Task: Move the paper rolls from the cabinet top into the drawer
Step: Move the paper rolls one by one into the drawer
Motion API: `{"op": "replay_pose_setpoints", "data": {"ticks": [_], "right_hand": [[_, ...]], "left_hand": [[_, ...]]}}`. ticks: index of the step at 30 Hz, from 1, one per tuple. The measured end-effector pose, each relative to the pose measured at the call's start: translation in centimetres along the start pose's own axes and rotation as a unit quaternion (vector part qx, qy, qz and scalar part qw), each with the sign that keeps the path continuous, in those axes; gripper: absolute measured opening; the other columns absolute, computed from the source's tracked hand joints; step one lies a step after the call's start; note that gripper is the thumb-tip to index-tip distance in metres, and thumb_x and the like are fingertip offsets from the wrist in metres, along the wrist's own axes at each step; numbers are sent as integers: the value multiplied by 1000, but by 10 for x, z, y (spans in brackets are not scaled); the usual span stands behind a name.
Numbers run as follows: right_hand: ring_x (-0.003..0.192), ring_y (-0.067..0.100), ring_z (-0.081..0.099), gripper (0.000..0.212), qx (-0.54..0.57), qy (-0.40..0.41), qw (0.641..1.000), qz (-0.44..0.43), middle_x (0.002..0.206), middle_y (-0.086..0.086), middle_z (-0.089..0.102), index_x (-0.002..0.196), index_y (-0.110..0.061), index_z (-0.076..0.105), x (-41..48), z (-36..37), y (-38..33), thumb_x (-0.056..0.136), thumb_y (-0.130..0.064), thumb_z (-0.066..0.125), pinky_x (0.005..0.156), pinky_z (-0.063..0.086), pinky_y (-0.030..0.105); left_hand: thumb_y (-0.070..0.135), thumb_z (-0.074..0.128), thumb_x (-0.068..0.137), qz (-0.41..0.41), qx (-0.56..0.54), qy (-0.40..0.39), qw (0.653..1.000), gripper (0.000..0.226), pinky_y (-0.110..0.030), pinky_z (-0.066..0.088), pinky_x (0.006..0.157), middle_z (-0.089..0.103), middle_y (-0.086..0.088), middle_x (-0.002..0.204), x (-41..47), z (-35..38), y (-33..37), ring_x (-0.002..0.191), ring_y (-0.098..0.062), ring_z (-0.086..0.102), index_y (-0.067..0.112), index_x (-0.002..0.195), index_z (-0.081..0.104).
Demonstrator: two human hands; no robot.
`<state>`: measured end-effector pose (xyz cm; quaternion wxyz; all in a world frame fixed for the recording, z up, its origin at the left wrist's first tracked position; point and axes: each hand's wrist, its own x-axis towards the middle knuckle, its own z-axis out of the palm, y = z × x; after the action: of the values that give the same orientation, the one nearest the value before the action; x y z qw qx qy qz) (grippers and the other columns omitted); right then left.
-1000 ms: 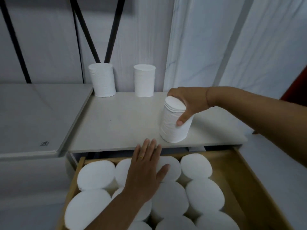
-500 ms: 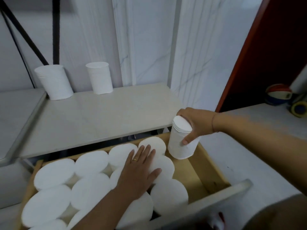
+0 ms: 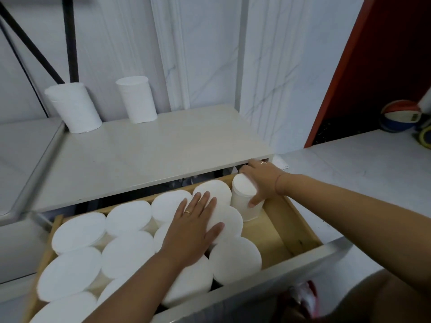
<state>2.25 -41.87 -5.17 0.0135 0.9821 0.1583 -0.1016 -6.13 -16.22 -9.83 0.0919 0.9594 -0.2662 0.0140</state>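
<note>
The wooden drawer (image 3: 295, 231) stands pulled out below the pale cabinet top (image 3: 149, 157), packed with several upright white paper rolls (image 3: 126, 250). My right hand (image 3: 261, 180) grips one white paper roll (image 3: 243, 197) from above, in the drawer's far right corner, its base down on the drawer floor. My left hand (image 3: 193, 227) lies flat, fingers spread, pressing on the tops of the rolls in the middle. Two more paper rolls (image 3: 74, 108) (image 3: 137, 100) stand at the back of the cabinet top against the wall.
A bare strip of wooden drawer floor (image 3: 277, 231) runs along the right side. Black metal struts (image 3: 70, 38) rise behind the left roll. A lower grey surface (image 3: 14, 150) lies to the left. A ball (image 3: 401, 115) sits on the floor at far right beside a red panel (image 3: 373, 66).
My right hand has carried the roll off the cabinet top and lowered it into the drawer's far right corner. My left hand has stayed pressed on the rolls. The camera has swung right.
</note>
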Motion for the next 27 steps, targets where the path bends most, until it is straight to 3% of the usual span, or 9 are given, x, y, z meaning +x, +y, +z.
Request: {"op": "replay_pose_setpoints", "data": {"ticks": [9,14,19,27], "right_hand": [[117,25,43,103,23,4,1000,-1,130,2,40,136,-32,29,-3,3,0,51,-61,79,102,38,42],[112,24,46,90,81,12,997,5,124,-3,45,129,-32,40,-4,-1,4,52,-50,83,96,43,40],[106,18,48,85,106,34,994,16,121,-4,49,122,-30,45,-1,2,-4,50,-55,82,89,42,31],[116,23,46,93,30,39,999,-1,129,1,45,134,-26,38,-2,-31,-21,57,-63,75,101,38,38]], "left_hand": [[68,-10,80,-1,2,-3,1000,80,-36,-11,117,-7,6,159,-1,-2,1,144,-11,-15,29,149,-2],[67,-8,81,-1,4,-1,1000,78,-35,-13,116,-7,6,159,0,-2,2,144,-11,-15,28,149,-2],[67,-10,80,-6,4,-3,1000,80,-37,-11,117,-7,5,159,0,-1,3,144,-12,-14,28,149,-2],[63,-7,84,-2,25,24,999,76,-35,-16,115,-9,3,159,-2,-7,-8,143,-14,-17,24,149,-1]]}}
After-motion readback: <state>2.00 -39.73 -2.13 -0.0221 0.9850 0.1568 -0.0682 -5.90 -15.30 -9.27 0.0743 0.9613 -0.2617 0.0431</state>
